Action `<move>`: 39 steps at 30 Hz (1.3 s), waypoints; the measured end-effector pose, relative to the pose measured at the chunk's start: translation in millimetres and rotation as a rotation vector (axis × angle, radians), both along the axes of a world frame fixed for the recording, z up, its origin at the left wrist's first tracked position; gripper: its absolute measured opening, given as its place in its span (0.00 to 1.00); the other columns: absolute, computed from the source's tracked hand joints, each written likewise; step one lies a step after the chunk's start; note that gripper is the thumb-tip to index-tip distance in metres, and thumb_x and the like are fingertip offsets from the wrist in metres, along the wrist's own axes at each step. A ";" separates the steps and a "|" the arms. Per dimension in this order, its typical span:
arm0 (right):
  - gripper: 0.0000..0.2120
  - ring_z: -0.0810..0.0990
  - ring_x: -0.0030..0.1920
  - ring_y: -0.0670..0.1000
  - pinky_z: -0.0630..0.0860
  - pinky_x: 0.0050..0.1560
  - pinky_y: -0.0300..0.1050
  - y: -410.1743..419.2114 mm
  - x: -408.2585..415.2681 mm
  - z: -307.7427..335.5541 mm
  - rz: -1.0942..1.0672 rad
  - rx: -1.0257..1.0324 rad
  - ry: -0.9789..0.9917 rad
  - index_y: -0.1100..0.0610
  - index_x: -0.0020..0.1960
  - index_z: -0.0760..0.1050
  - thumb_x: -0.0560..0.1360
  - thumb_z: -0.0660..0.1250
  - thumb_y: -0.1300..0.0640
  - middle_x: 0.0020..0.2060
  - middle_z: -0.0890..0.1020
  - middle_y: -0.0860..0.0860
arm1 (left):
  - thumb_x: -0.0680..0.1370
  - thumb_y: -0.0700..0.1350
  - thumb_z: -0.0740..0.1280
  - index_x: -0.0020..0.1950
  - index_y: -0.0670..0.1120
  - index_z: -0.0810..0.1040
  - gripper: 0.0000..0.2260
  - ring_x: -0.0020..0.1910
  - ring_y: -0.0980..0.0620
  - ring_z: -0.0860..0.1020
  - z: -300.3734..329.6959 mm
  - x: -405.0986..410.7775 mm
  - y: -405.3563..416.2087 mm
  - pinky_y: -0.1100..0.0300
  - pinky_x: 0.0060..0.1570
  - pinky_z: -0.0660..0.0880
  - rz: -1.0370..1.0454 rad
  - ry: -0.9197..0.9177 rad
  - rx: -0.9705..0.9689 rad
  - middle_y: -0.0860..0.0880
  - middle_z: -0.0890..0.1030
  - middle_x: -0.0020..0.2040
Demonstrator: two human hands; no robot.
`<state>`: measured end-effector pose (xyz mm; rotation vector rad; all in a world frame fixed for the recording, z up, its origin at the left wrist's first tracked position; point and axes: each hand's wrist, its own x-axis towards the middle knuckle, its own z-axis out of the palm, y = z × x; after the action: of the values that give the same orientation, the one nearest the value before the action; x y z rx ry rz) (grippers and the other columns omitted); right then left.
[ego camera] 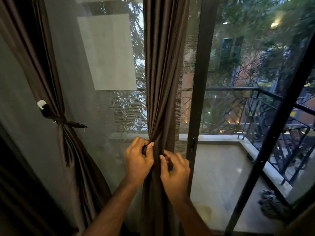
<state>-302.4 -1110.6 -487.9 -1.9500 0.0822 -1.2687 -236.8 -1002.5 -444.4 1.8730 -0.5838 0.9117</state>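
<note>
My left hand (139, 160) and right hand (175, 172) each pinch an end of a dark strap (170, 165) around the bunched brown curtain (162, 82), which hangs against the mesh screen (105, 108). Beyond lie the tiled balcony floor (221, 171) and the railing (252, 106).

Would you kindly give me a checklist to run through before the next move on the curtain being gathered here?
1. The middle curtain is bunched into one bundle at the hands: ok.
2. The left hand grips one end of a dark strip against the bundle: ok.
3. The right hand pinches another dark end: ok.
4. Strip passes round behind the bundle: cannot tell, hidden.
5. Ends knotted: not ok, held apart.
6. The left curtain is held by its tie: ok.
</note>
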 end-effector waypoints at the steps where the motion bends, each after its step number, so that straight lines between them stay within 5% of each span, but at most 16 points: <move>1: 0.09 0.80 0.46 0.45 0.69 0.51 0.35 3.0 1.0 -1.0 0.018 -0.039 0.008 0.51 0.56 0.83 0.78 0.67 0.52 0.46 0.82 0.43 | 0.76 0.39 0.68 0.36 0.44 0.73 0.10 0.32 0.55 0.69 0.1 -1.1 -1.4 0.63 0.34 0.66 -0.015 0.000 0.004 0.52 0.71 0.34; 4: 0.11 0.78 0.43 0.45 0.70 0.48 0.41 6.9 7.0 -1.7 0.043 -0.097 0.043 0.50 0.58 0.83 0.79 0.65 0.54 0.43 0.80 0.43 | 0.76 0.39 0.69 0.35 0.43 0.73 0.10 0.33 0.57 0.71 -0.3 -4.0 -3.7 0.67 0.35 0.66 -0.068 0.022 -0.004 0.53 0.72 0.33; 11: 0.08 0.75 0.41 0.45 0.70 0.46 0.45 10.6 13.8 -1.8 0.060 -0.097 0.039 0.52 0.51 0.82 0.79 0.64 0.57 0.40 0.75 0.44 | 0.76 0.47 0.68 0.36 0.43 0.77 0.11 0.36 0.52 0.77 0.4 -2.3 -0.4 0.51 0.38 0.74 -0.258 0.148 -0.104 0.50 0.77 0.34; 17: 0.09 0.77 0.44 0.46 0.69 0.45 0.47 19.3 13.7 -13.4 0.087 -0.261 0.094 0.56 0.45 0.82 0.69 0.68 0.67 0.43 0.77 0.46 | 0.73 0.46 0.71 0.34 0.51 0.70 0.12 0.32 0.60 0.71 3.9 1.0 -3.1 0.60 0.34 0.70 -0.239 0.171 -0.092 0.55 0.72 0.31; 22: 0.13 0.80 0.49 0.43 0.77 0.49 0.44 7.5 9.0 3.4 0.367 -0.011 0.083 0.54 0.55 0.84 0.75 0.67 0.65 0.46 0.79 0.44 | 0.75 0.48 0.69 0.35 0.46 0.71 0.12 0.32 0.52 0.73 1.9 10.3 6.4 0.49 0.34 0.72 -0.275 0.217 -0.116 0.51 0.73 0.30; 24: 0.16 0.80 0.49 0.43 0.77 0.50 0.34 -5.3 8.0 15.0 0.335 0.175 0.043 0.51 0.53 0.85 0.74 0.70 0.70 0.47 0.80 0.46 | 0.75 0.50 0.68 0.35 0.44 0.71 0.14 0.32 0.51 0.71 -1.5 12.4 12.3 0.47 0.34 0.71 -0.283 0.220 -0.123 0.49 0.72 0.31; 26: 0.20 0.80 0.53 0.43 0.78 0.56 0.36 -25.4 18.4 20.8 0.232 0.359 0.090 0.45 0.53 0.82 0.74 0.71 0.70 0.51 0.80 0.47 | 0.75 0.51 0.68 0.35 0.41 0.71 0.16 0.31 0.45 0.71 -2.9 11.5 15.2 0.45 0.34 0.71 -0.301 0.221 -0.133 0.44 0.73 0.31; 31: 0.23 0.78 0.60 0.43 0.77 0.62 0.41 -56.3 44.9 31.2 0.347 0.511 0.289 0.50 0.67 0.77 0.75 0.74 0.63 0.61 0.80 0.46 | 0.75 0.52 0.68 0.35 0.43 0.71 0.15 0.32 0.55 0.70 -2.4 3.8 12.8 0.52 0.33 0.69 -0.314 0.237 -0.117 0.48 0.72 0.31; 36: 0.07 0.83 0.45 0.45 0.83 0.53 0.52 -55.2 37.6 30.7 0.097 0.507 0.209 0.50 0.47 0.82 0.73 0.76 0.60 0.41 0.85 0.47 | 0.76 0.48 0.70 0.35 0.47 0.71 0.13 0.32 0.57 0.71 0.1 1.2 11.4 0.55 0.33 0.69 -0.228 0.191 -0.108 0.53 0.72 0.31; 39: 0.04 0.82 0.42 0.44 0.82 0.49 0.50 -39.3 21.9 19.3 0.033 0.413 0.139 0.51 0.42 0.81 0.75 0.75 0.57 0.39 0.82 0.45 | 0.76 0.43 0.70 0.35 0.49 0.70 0.12 0.32 0.58 0.70 0.5 -0.1 8.8 0.60 0.33 0.68 -0.081 0.106 -0.098 0.55 0.71 0.32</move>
<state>-280.6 -1150.0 -468.6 -1.6693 0.3525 -1.0001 -236.8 -993.7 -443.9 1.7846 -0.5371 0.7699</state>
